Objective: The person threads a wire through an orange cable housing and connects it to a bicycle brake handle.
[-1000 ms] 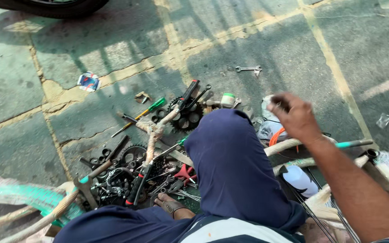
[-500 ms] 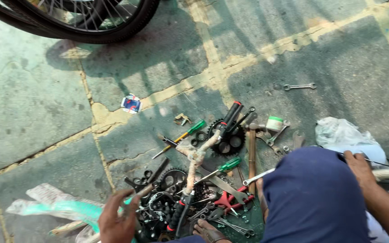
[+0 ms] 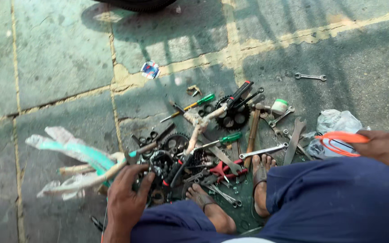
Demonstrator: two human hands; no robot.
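ground: paved slabs (image 3: 59, 54), green-grey, cracked joints, spoke shadows across the top; dark tyre edge (image 3: 136, 4) at top frame border
person: squatting, seen from above; dark blue trousers (image 3: 338, 198) fill bottom right; bare feet in sandals (image 3: 261, 180) planted at the near edge of the tool pile
tool pile: spread on the ground in front of the feet, centre frame, parts overlapping
wrapped frame part: teal tube (image 3: 79, 155) in torn whitish wrapping, lying left of the pile, pale bare tube ends sticking out under it
left hand: (image 3: 126, 194) bottom left, palm down, fingers spread, not closed on anything; fingertips at the pale tube end and the dark chain/sprocket clutter, contact too cluttered to tell
right hand: (image 3: 383, 148) right edge, curled around an orange loop (image 3: 341, 143), cable or band, can't tell which; loop sits just over a crumpled plastic bag (image 3: 336, 123)
chainring: black toothed ring (image 3: 233, 116) top of pile, pale bent tube (image 3: 199, 123) running across beside it
hammer: wooden handle (image 3: 252, 132), near upright in frame, right of chainring
wrenches: flat open spanner (image 3: 293, 141) and chrome spanner (image 3: 263, 151) just ahead of the right foot; one small spanner (image 3: 310, 77) lying alone, well apart, upper right
screwdrivers: two green-handled, one (image 3: 223, 138) mid pile, one (image 3: 199, 101) at the far edge
pliers: red handles (image 3: 223, 170) between the feet
small stuff: white-green tape roll (image 3: 279, 106) right of the hammer head; blue-red wrapper scrap (image 3: 150, 69) on a slab joint, away from the pile
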